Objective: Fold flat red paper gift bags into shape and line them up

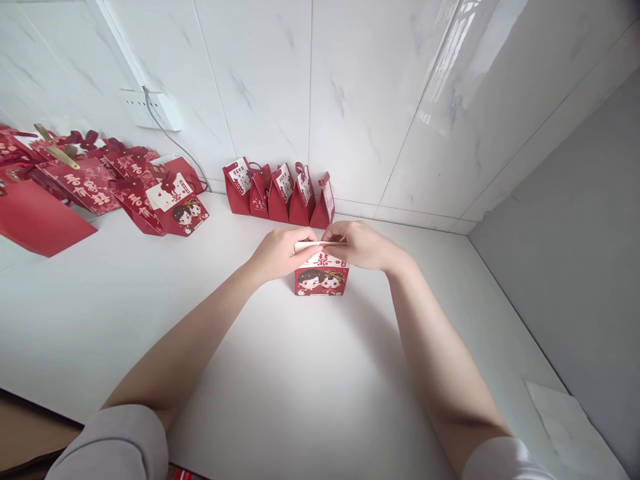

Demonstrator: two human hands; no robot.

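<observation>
A small red gift box [321,279] with a cartoon couple on its front stands on the white table [280,393]. My left hand [280,252] and my right hand [361,244] meet over its top. Both pinch the pale top flaps [320,245] of the box together, fingers closed on them. The lower red front of the box shows below my fingers.
A row of several closed red gift boxes [280,192] stands against the marble wall behind. A heap of red boxes and bags [115,183] lies at the far left. A wall socket with a cable [150,108] sits above the heap. A white sheet [570,427] lies at the right front.
</observation>
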